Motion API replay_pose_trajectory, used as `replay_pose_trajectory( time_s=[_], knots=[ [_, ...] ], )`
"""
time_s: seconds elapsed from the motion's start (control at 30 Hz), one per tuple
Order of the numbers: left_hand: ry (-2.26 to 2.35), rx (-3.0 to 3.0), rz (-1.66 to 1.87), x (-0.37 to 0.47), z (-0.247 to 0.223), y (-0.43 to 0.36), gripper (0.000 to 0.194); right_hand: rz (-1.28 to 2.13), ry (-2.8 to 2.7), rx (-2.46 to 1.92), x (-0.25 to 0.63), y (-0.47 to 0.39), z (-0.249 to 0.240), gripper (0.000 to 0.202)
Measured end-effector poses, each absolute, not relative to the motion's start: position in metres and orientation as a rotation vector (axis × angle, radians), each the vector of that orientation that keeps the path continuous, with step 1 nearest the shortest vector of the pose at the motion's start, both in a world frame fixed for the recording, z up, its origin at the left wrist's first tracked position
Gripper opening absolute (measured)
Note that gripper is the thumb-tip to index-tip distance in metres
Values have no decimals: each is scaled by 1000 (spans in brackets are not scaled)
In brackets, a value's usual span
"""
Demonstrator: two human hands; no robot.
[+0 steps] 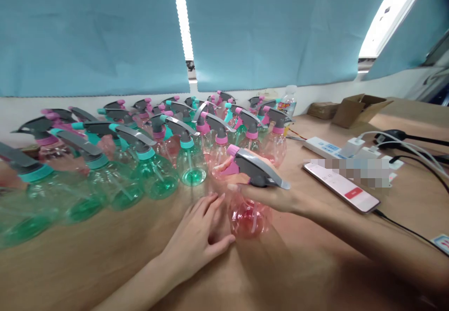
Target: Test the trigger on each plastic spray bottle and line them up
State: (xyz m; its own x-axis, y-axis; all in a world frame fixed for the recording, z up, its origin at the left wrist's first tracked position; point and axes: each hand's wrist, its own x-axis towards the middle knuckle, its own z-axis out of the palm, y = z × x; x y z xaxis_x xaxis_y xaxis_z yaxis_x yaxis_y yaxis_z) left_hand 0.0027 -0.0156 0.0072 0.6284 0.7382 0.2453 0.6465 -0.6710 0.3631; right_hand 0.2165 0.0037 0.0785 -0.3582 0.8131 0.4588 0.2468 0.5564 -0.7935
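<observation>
A pink spray bottle (249, 215) with a grey and pink trigger head stands upright on the wooden table (105, 264). My right hand (257, 190) is wrapped round its neck, just under the trigger head. To the left of that bottle, my left hand (196, 236) rests low over the table, fingers apart and holding nothing, its thumb tip close to the bottle's base. Green spray bottles (157, 177) with turquoise collars form a front row at the left, and more pink bottles (275, 145) stand behind my right hand.
At the right lie a phone (340, 187) with a cable and a white power strip (324, 147) with plugs and cords. An open cardboard box (358, 110) and a clear bottle (289, 100) are farther back. Blue cloth (245, 30) hangs behind the table.
</observation>
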Motion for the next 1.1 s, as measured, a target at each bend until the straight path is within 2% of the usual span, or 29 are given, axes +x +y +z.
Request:
replay_pose_trajectory(
  time_s=[0.13,0.27,0.6,0.9,1.1],
  knots=[
    [1133,2664,506,0,6,-16,64,856,-1829,-879,224,10,77,11],
    [1128,2684,521,0,6,-18,63,818,-1822,-923,233,15,76,17],
    [1132,2727,546,-4,-6,-16,64,767,-1842,-927,241,16,79,12],
    [1101,2696,576,-3,-6,-16,63,724,-1848,-911,241,13,86,22],
    [1095,2730,571,-3,-5,-15,62,737,-1842,-889,241,13,86,19]
  ],
)
